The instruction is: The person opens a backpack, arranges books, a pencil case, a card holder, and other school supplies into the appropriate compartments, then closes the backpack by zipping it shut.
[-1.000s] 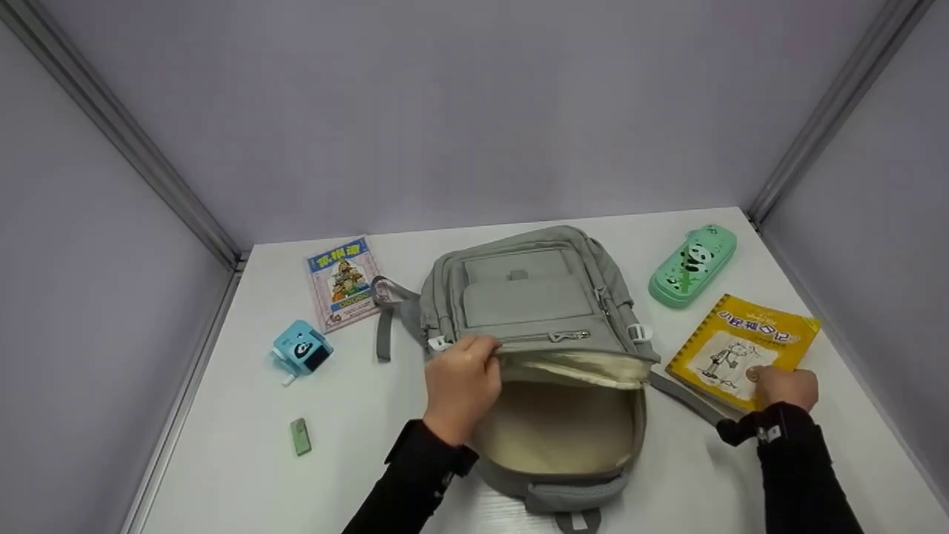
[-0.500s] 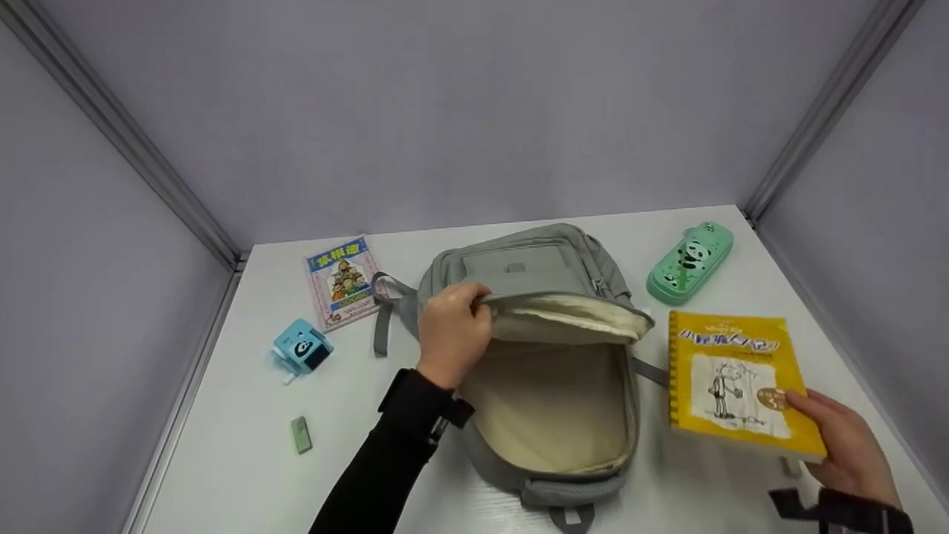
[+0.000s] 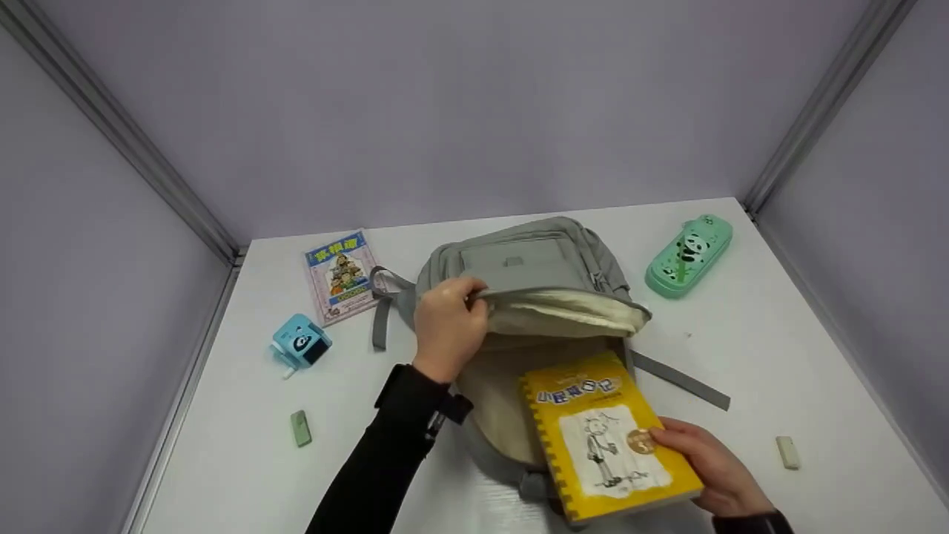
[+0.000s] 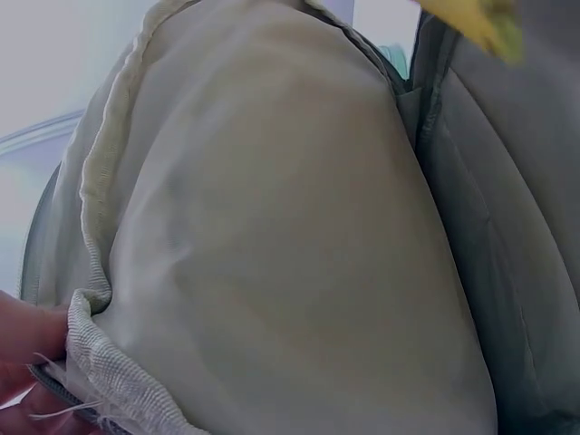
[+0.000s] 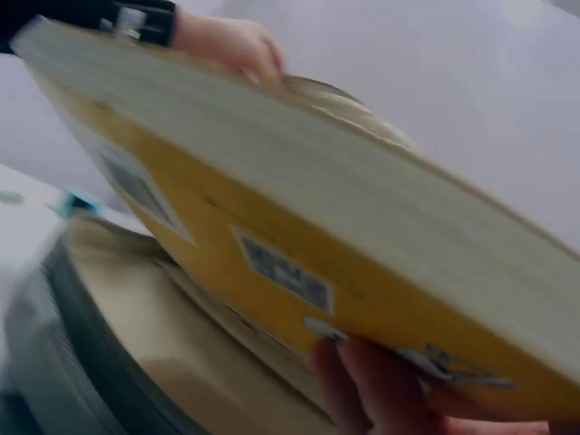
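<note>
A grey backpack [image 3: 519, 267] lies on the white table, its main compartment gaping toward me and showing a cream lining [image 4: 299, 217]. My left hand [image 3: 448, 322] grips the upper edge of the opening and holds the flap raised. In the left wrist view its fingers [image 4: 32, 331] pinch the fabric by the zipper. My right hand [image 3: 708, 463] holds a yellow book [image 3: 615, 445] by its right edge, thumb on the cover. The book's far end is over the opening. Seen in the right wrist view, fingers [image 5: 362, 381] support the book's back cover from below.
Left of the backpack are a pink-and-blue booklet [image 3: 342, 278], a blue panda pencil sharpener [image 3: 300, 341] and a green eraser [image 3: 300, 429]. Right of it lie a green panda pencil case [image 3: 689, 256], a whitish eraser [image 3: 788, 452] and a loose grey strap [image 3: 682, 380].
My right hand has lifted the yellow book off the table and carried it left over the backpack's opening, uncovering the whitish eraser. My left hand has raised the flap higher.
</note>
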`<state>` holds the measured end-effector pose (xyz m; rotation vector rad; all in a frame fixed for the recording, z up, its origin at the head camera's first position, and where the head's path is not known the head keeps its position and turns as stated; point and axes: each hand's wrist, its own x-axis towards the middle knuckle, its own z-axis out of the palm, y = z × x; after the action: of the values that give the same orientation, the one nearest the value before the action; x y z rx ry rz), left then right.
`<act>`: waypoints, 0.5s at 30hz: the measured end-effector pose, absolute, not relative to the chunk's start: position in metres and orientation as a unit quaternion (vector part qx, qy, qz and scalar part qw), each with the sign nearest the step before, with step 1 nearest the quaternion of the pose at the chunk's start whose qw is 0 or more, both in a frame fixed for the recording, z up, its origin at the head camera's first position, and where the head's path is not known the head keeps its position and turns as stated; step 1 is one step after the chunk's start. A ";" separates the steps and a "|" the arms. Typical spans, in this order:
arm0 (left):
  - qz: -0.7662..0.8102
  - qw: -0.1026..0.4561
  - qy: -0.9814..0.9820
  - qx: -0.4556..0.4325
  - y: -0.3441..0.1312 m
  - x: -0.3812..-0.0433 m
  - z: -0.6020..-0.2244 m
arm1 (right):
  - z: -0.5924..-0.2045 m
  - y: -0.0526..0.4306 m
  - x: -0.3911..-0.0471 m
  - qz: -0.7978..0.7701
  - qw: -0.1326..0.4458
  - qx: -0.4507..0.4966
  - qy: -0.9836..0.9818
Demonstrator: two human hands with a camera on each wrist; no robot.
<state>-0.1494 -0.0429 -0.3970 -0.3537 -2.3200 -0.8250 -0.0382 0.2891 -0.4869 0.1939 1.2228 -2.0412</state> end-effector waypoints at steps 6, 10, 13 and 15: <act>-0.320 0.308 -0.886 -0.132 -0.044 -0.147 -0.394 | -0.498 0.236 -0.089 -0.816 0.357 0.056 0.451; -0.325 0.303 -0.886 -0.131 -0.043 -0.146 -0.393 | -0.504 0.216 -0.128 -0.850 0.349 0.106 0.380; -0.328 0.302 -0.885 -0.136 -0.044 -0.145 -0.393 | -0.506 0.204 -0.150 -0.876 0.311 0.140 0.342; -0.329 0.301 -0.884 -0.142 -0.044 -0.143 -0.393 | -0.508 0.196 -0.160 -0.891 0.285 0.160 0.315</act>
<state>-0.1433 -0.0440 -0.3935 -0.3755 -2.3441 -0.8733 -0.1603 0.1963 -0.5079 0.4288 0.8430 -2.3828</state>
